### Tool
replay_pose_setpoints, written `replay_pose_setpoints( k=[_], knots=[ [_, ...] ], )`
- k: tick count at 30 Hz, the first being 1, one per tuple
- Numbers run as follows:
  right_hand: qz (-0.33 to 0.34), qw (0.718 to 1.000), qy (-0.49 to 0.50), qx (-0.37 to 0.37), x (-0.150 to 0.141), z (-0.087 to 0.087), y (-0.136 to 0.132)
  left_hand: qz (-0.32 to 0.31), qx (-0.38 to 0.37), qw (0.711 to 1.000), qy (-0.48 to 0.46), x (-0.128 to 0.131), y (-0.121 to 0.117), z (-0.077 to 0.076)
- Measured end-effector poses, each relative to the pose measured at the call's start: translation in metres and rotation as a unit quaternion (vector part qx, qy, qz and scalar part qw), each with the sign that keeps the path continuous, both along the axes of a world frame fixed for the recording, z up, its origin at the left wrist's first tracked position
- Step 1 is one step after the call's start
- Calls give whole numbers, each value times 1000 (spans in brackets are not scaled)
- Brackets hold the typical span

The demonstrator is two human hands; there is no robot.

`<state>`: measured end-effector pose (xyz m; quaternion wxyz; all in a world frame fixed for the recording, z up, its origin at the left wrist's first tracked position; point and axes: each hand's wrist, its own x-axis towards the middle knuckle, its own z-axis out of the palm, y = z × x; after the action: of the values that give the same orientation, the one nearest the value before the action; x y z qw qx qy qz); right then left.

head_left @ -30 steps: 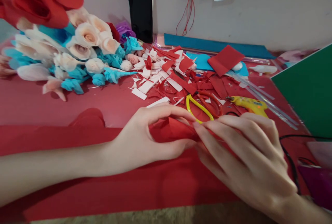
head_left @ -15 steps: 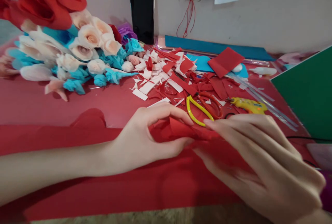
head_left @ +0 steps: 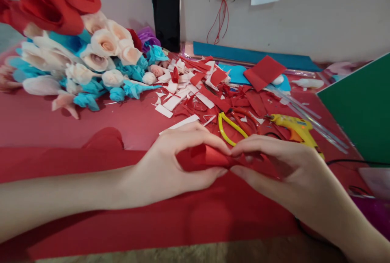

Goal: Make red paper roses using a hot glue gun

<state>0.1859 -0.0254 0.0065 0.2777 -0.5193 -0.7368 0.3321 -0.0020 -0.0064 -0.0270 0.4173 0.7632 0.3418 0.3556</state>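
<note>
Between my two hands is a rolled red paper flower (head_left: 215, 157), its wide part toward the left and its narrow end toward the right. My left hand (head_left: 179, 161) is curved round it, with thumb and forefinger closed near its middle. The fingertips of my right hand (head_left: 283, 169) pinch its narrow end, touching the left fingertips. Part of the flower is hidden behind the fingers. Just beyond the hands lie yellow-and-red handled pliers (head_left: 230, 129). Farther right, a yellow glue gun (head_left: 294, 127) rests on its side, partly behind my right hand.
Paper flowers (head_left: 103, 47) in red, cream and blue fill the back left. Red and white scraps (head_left: 195, 84) heap up mid-table. A dark phone (head_left: 166, 11) leans on the wall. A green board (head_left: 362, 108) stands right, above a black cord (head_left: 359, 161). Red paper (head_left: 122, 230) covers the front.
My right hand moved away to the right with its fingers spread, then came back and now pinches the flower's narrow end. My left hand has kept its hold, almost still.
</note>
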Motion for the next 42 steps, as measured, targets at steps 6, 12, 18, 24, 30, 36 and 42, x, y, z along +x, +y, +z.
replay_pose_setpoints(
  k=[6,12,18,24,30,36,42],
  knots=[
    [-30,996,59,-63,-3,-5,-2,29,-103,991,-86,2,-1,-4],
    [-32,953,224,-200,0,-17,-4,14,-171,978,-123,5,0,-5],
    [-7,892,336,-302,-2,-22,-3,32,-142,985,-91,3,3,-2],
    [-16,883,355,-307,-7,-25,-1,39,-176,981,-73,3,3,0],
    [-25,867,391,-308,-10,-26,-1,30,-190,979,-74,4,3,-2],
    [-5,885,386,-260,-8,-24,-3,30,-196,977,-83,3,2,1],
    [-22,906,350,-238,-7,-18,-5,17,-172,983,-69,3,-1,6]
  ],
)
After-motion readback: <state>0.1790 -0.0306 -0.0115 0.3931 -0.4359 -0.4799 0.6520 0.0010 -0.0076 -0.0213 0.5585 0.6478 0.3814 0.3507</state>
